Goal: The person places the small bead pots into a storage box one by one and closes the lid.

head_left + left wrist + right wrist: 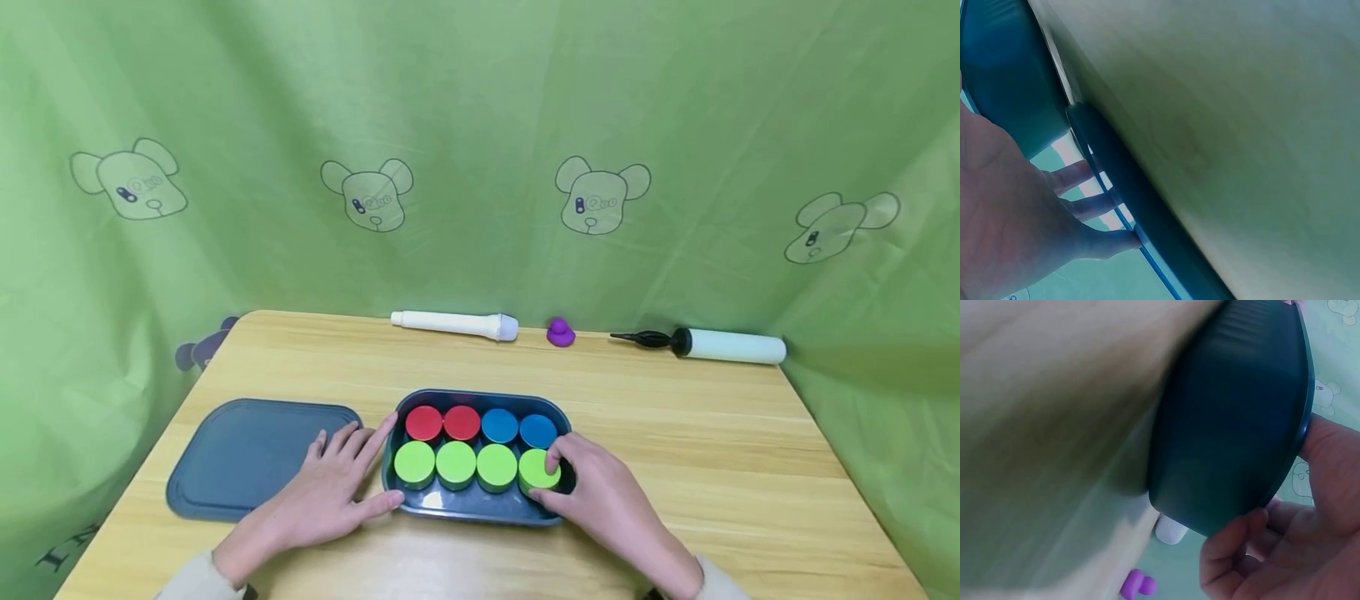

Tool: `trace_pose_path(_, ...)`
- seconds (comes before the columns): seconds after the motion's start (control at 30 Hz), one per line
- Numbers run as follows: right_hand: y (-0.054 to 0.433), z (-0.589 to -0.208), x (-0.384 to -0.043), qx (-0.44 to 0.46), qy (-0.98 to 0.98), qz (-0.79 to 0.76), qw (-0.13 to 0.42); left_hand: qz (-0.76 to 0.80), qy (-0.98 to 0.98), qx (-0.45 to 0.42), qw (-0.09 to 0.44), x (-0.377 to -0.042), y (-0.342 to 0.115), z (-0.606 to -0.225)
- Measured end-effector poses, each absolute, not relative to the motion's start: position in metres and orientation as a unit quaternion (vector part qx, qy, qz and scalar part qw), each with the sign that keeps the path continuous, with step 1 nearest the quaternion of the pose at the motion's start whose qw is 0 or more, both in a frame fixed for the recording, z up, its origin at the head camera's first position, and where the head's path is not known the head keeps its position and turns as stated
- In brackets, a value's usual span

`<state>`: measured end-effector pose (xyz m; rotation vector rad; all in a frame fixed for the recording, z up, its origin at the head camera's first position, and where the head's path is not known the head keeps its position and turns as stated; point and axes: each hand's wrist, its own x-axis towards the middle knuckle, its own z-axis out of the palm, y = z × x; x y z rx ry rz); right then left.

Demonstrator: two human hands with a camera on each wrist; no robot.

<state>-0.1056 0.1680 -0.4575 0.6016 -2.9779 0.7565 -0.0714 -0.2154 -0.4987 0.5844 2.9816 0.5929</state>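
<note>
A dark blue-grey rectangular box [480,512] with rounded corners lies in the middle of the table. In its back row are two red cylinders [442,423] and two blue cylinders [517,428]; several lime-green cylinders make up the front row. My right hand [600,492] reaches over the box's right end and pinches the rightmost green cylinder [537,468] between thumb and finger. At the box's left end, my left hand [330,492] lies spread, its index finger and thumb touching the rim. Its other fingers rest on the flat dark lid [232,458].
Along the table's back edge lie a white microphone-shaped object [454,324], a small purple object [560,332] and a white hand pump [720,344] with a black nozzle. Green cloth [480,100] with printed bear heads hangs behind and beside the table [712,442].
</note>
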Motion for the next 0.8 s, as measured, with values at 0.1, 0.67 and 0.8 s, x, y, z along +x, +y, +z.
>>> trace_pose_path(0.1,0.167,-0.456,-0.106,0.189,-0.954,0.233,-0.002,0.192,0.963,0.189,0.019,-0.07,-0.215,-0.499)
trace_pose_path(0.67,0.184,-0.459,-0.095,0.231,-0.932,0.278,0.034,0.191,0.962,0.195,0.008,-0.07,-0.213,-0.498)
trace_pose_path(0.8,0.195,-0.461,-0.094,0.234,-0.926,0.297,0.011,0.196,0.961,0.193,0.006,-0.068,-0.214,-0.497)
